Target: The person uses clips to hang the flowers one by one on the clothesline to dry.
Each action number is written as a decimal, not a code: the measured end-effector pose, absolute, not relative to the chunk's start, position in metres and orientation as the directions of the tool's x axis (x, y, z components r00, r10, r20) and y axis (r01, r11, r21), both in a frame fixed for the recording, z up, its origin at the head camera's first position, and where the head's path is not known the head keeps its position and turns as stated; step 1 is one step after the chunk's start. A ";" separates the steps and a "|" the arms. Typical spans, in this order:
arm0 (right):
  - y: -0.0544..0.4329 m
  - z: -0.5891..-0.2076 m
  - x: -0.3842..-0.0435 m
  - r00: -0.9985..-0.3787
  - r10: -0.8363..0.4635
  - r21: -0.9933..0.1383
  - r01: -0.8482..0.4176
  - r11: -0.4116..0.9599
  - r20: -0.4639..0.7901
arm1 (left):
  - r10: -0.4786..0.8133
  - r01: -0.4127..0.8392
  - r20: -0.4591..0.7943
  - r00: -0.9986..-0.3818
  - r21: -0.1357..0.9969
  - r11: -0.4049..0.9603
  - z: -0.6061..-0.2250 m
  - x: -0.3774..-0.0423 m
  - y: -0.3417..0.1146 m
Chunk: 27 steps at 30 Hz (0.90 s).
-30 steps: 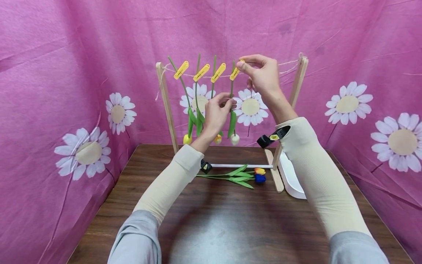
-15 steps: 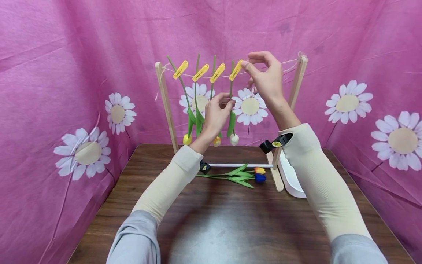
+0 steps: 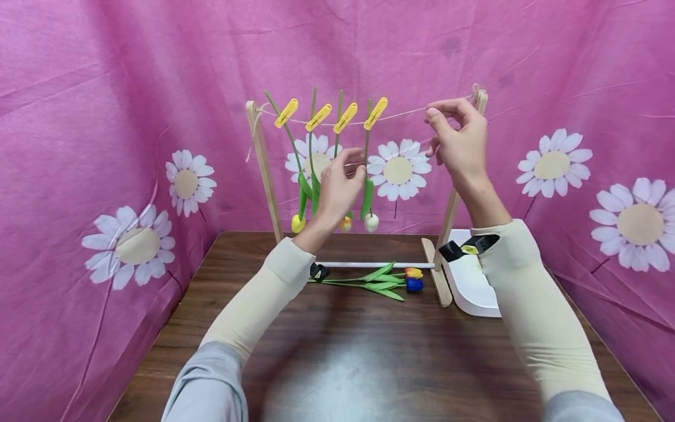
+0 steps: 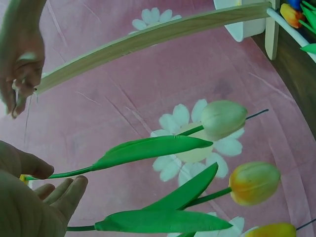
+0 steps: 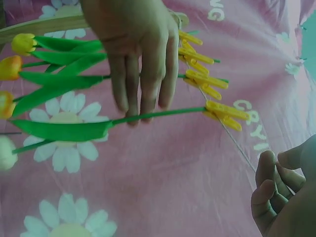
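Several artificial tulips hang head down from a string (image 3: 402,115), each held by a yellow clothespin. My left hand (image 3: 340,186) is beside the stem of the white tulip (image 3: 371,222), its thumb and fingers apart around the stem in the left wrist view. That tulip's clothespin (image 3: 375,113) grips its stem on the string. To the right of it, my right hand (image 3: 464,140) is raised at the string, loosely curled, thumb and index finger close together. In the right wrist view the string passes behind the right fingertips (image 5: 266,160).
A wooden stand (image 3: 266,176) bears the string, with a white rod (image 3: 379,265) low across it. On the table lie an orange-yellow tulip (image 3: 413,273) and a blue tulip (image 3: 414,285). A white tray (image 3: 466,293) sits by the right foot.
My right hand has let go of the rightmost clothespin and moved right along the string. The left thumb and fingers have come away from the white tulip's stem.
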State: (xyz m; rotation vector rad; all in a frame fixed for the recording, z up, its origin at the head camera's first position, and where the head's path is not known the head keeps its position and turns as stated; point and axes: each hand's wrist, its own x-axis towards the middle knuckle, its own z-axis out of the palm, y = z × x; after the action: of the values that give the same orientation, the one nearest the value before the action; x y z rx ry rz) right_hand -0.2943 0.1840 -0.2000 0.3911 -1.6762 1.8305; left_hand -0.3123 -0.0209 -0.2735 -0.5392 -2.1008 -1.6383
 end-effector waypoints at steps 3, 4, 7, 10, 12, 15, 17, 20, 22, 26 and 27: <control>0.195 -0.207 -0.290 -0.763 0.245 -0.787 -0.617 -0.004 0.598 | 0.040 0.560 0.571 -0.820 0.786 0.260 -0.275 -0.309 -0.025; 0.199 -0.209 -0.288 -0.764 0.246 -0.788 -0.616 -0.002 0.597 | 0.040 0.570 0.583 -0.811 0.775 0.272 -0.275 -0.308 -0.027; 0.211 -0.218 -0.282 -0.767 0.254 -0.794 -0.608 0.002 0.589 | 0.051 0.601 0.617 -0.786 0.740 0.301 -0.278 -0.305 -0.032; 0.223 -0.228 -0.277 -0.769 0.266 -0.800 -0.600 0.011 0.581 | 0.079 0.625 0.634 -0.770 0.721 0.300 -0.282 -0.301 -0.039; 0.231 -0.234 -0.275 -0.771 0.276 -0.804 -0.595 0.011 0.574 | 0.100 0.633 0.636 -0.766 0.717 0.293 -0.286 -0.299 -0.044; 0.242 -0.242 -0.274 -0.780 0.291 -0.816 -0.578 0.007 0.555 | 0.137 0.644 0.636 -0.760 0.707 0.291 -0.296 -0.297 -0.054; 0.250 -0.247 -0.274 -0.787 0.302 -0.827 -0.562 0.009 0.538 | 0.164 0.648 0.632 -0.758 0.701 0.297 -0.304 -0.296 -0.060; 0.263 -0.256 -0.275 -0.793 0.320 -0.845 -0.532 0.051 0.519 | 0.206 0.648 0.616 -0.760 0.696 0.309 -0.317 -0.295 -0.070; 0.273 -0.262 -0.277 -0.795 0.325 -0.856 -0.506 0.107 0.511 | 0.232 0.640 0.597 -0.768 0.701 0.314 -0.325 -0.294 -0.075; 0.294 -0.275 -0.281 -0.814 0.300 -0.858 -0.411 0.307 0.497 | 0.295 0.619 0.546 -0.784 0.722 0.309 -0.338 -0.292 -0.085; 0.299 -0.279 -0.282 -0.823 0.286 -0.849 -0.379 0.369 0.491 | 0.310 0.613 0.532 -0.788 0.729 0.304 -0.341 -0.291 -0.088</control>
State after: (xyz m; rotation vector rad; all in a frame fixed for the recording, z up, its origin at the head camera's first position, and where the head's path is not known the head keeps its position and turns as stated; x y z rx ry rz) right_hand -0.2818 0.2989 -0.2788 0.0800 -2.0546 1.4918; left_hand -0.2912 -0.0881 -0.3409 -0.8363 -2.2848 -1.4764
